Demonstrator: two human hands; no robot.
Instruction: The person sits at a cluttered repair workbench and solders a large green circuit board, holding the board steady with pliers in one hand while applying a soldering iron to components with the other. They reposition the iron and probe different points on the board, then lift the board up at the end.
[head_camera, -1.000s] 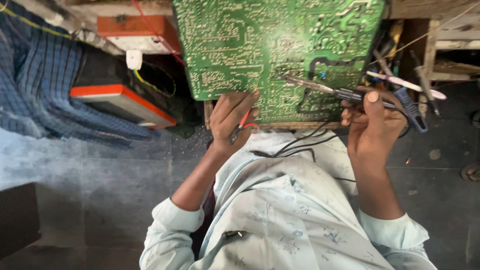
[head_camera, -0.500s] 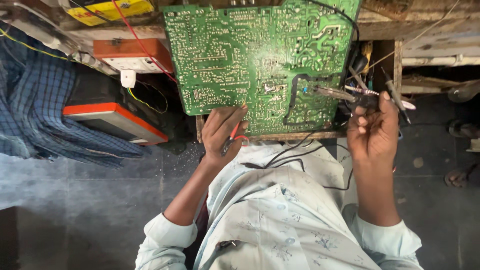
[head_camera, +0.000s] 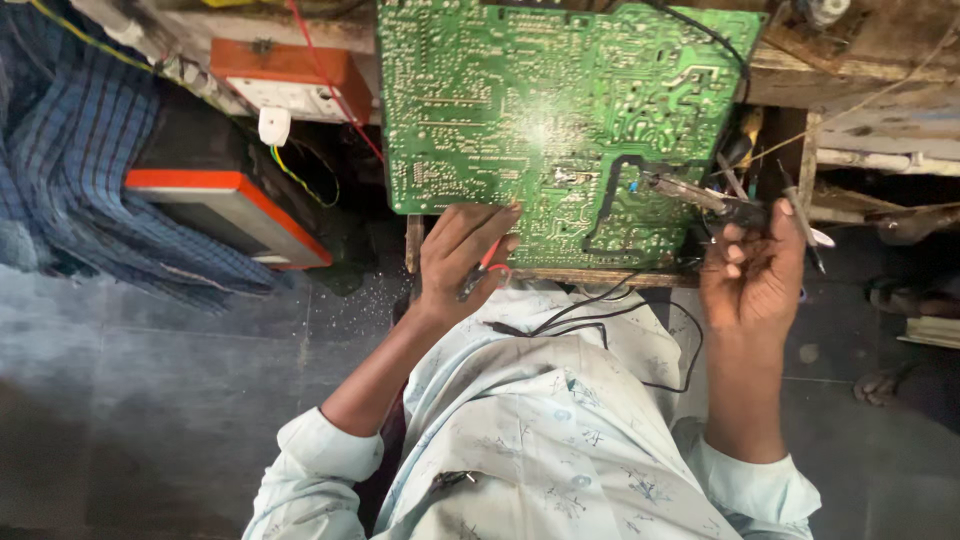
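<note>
One big green circuit board (head_camera: 540, 120) fills the top middle of our view, solder side up, so we'll place everything else off that. Two hands on the job, both ours. Our left hand (head_camera: 462, 255) sits at the board's lower edge, fingertips touching the green, with one thin red-tipped probe (head_camera: 484, 266) pinched loosely between the fingers, so the hand is mostly curled but not a tight fist. Our right hand (head_camera: 752, 275) is just off the board's lower right corner, closed around the handle of one soldering iron (head_camera: 690, 192), whose tip points left onto the board near a black curved trace. That same hand also has a second thin tool (head_camera: 803, 228) sticking up between the fingers; can't really tell what it is.

Two black wires (head_camera: 575, 315) trail from under the board's bottom edge across our pale shirt. Left of the board we count one orange-topped box (head_camera: 290, 75), one white plug (head_camera: 273, 126) under it, and one orange-rimmed case (head_camera: 225, 210) lower down. Furthest left of the board, one blue checked cloth (head_camera: 80, 170). Right of the board is a worn wooden bench (head_camera: 860, 90).
</note>
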